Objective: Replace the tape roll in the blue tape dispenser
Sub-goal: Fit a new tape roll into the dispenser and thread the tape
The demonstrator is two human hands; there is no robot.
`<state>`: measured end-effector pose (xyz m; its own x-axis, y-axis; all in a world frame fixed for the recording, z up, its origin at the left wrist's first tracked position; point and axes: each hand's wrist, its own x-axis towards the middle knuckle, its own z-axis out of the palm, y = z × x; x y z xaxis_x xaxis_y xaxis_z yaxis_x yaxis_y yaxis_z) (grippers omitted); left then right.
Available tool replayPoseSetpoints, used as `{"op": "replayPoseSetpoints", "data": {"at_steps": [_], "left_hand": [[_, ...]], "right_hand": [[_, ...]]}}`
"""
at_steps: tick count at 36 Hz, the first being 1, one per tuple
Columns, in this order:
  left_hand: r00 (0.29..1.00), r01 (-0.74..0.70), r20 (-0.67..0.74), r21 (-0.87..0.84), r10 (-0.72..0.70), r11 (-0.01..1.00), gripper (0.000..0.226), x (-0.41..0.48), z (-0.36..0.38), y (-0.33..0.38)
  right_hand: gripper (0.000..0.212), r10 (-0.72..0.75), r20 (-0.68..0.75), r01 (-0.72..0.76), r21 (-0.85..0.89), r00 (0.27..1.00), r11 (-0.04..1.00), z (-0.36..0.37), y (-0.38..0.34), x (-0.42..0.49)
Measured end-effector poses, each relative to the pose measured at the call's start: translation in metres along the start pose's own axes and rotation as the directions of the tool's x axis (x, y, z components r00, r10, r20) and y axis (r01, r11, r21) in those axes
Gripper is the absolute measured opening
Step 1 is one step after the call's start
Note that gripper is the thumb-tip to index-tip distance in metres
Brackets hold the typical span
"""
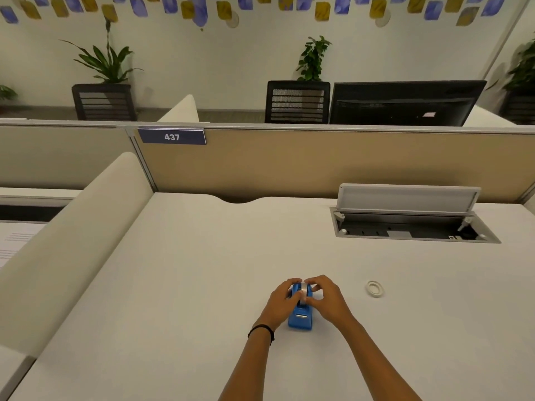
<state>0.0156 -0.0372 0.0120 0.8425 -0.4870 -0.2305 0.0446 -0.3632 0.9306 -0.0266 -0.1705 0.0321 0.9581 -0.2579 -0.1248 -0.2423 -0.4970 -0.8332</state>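
Blue tape dispenser (301,316) stands on the white desk (202,285), near its front edge and about the middle of its width, with its narrow cutter end toward the person; a tape roll (304,290) sits in the far part of its body, a pale band showing between the fingers. Left hand (279,302) is cupped against the dispenser's left side, fingers curled over the top of the roll; a dark band (262,331) circles that wrist. Right hand (325,298) is curled round the right side, fingertips on the top of the roll and thumb pressed low against the blue body; both hands are closed loosely on the dispenser, and how firmly they grip cannot be told. Off to the right, well apart from the hands, a white ring (375,288) lies flat on the desk; further back on the right a cable hatch (411,218) stands with its lid raised.
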Motion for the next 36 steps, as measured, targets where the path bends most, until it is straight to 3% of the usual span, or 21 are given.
{"op": "replayPoseSetpoints", "data": {"at_steps": [18,36], "left_hand": [[1.000,-0.006,0.018,-0.004,0.006,1.000,0.030,-0.007,0.000,0.008],[1.000,0.000,-0.004,-0.011,-0.001,1.000,0.031,-0.010,-0.001,0.012]], "right_hand": [[0.046,-0.007,0.012,0.007,-0.039,1.000,0.999,-0.001,0.000,0.000],[0.028,-0.037,0.031,0.039,-0.057,0.999,0.998,-0.007,-0.001,0.000]]}}
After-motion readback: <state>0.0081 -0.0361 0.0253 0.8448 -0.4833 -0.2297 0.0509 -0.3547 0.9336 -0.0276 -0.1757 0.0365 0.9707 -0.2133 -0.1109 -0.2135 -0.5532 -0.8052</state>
